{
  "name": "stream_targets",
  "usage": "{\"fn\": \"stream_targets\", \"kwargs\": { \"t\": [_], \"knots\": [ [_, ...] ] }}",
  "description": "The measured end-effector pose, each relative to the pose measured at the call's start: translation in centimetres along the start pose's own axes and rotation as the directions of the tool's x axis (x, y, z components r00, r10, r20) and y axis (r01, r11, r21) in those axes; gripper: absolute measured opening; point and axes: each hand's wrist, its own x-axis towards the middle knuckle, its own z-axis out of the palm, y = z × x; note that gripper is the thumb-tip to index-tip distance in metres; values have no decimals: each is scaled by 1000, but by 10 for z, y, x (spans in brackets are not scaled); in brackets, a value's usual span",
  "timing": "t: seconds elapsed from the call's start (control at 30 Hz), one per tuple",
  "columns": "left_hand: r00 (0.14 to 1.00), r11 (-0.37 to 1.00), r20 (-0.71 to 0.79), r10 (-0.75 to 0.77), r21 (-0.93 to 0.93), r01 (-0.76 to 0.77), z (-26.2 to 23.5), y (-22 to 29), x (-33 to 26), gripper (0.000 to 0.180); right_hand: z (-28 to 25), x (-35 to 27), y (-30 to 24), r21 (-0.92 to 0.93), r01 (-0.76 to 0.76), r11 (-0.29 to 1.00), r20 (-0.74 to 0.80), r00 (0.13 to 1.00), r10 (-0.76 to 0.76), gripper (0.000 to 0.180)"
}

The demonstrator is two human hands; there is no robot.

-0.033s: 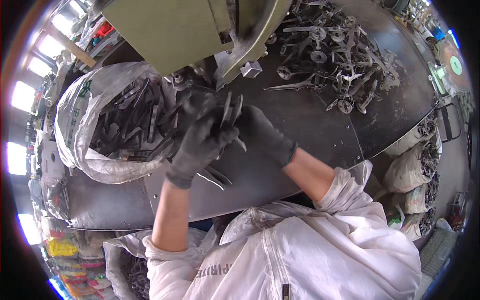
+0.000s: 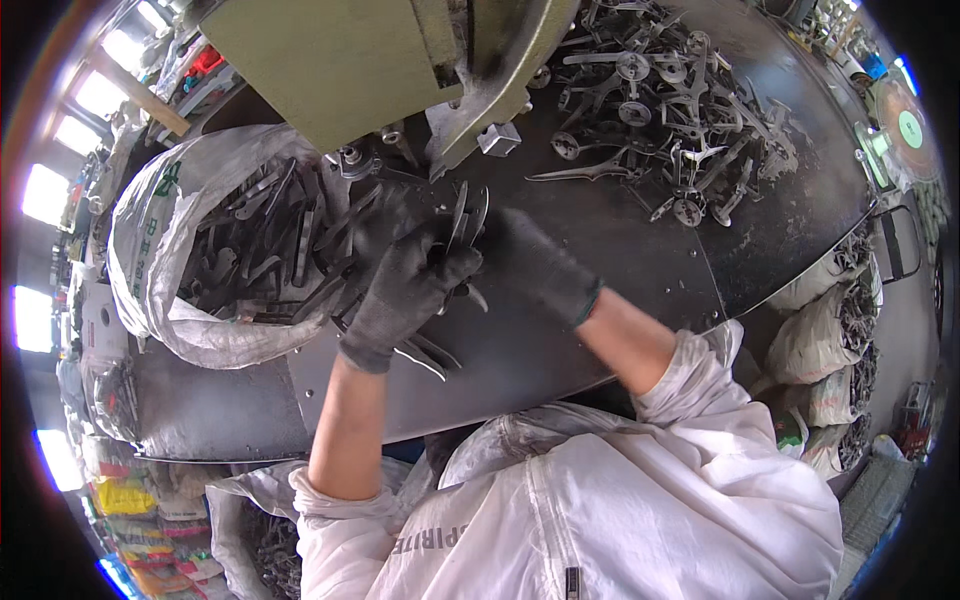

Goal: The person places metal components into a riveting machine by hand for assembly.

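My left hand point(image 2: 400, 295), in a dark grey glove, is closed around a few thin curved metal pieces point(image 2: 460, 222) that stick up past its fingers and out below. Close on its right is my right hand point(image 2: 540, 265), also gloved. Motion smears its fingers, so I cannot tell whether they touch the pieces. Below my left hand, more curved metal pieces point(image 2: 428, 357) lie on the dark metal table point(image 2: 480, 385). To the left, a white woven sack point(image 2: 150, 290) lies with its mouth spread, full of similar dark metal strips point(image 2: 265, 235).
A green machine point(image 2: 340, 70) overhangs the far side of the table, with metal fittings point(image 2: 365, 158) under it. At the far right is a heap of forked metal parts with round discs point(image 2: 690, 110). Filled sacks point(image 2: 815, 350) stand beyond the right edge, near a fan point(image 2: 905, 135).
My right hand has shifted slightly to the right, and its fingers are more blurred. The metal pieces in my left hand have turned a little.
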Motion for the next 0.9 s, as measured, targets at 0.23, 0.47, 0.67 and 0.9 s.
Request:
{"fn": "stream_targets", "kwargs": {
  "t": [0.23, 0.47, 0.67, 0.9],
  "knots": [
    [908, 928, -266, -323, 96, 359, -22, -54, -16, 20, -106, -36, 72, -543, -309, 781, -348, 929, 126, 18],
    [905, 923, -192, -380, -135, 359, -23, -43, -15, 22, -67, -67, 24, 954, 112, 279, -282, 657, 699, 16],
    [900, 924, -216, -379, -139, 356, -20, -42, -20, 28, -92, -91, 27, 981, 192, -38, -140, 824, 550, 20],
    [915, 942, -272, -298, -237, 236, -22, -52, -23, 42, -78, -89, 14, 0, -4, 1000, -637, 770, 3, 45]
  ]
}}
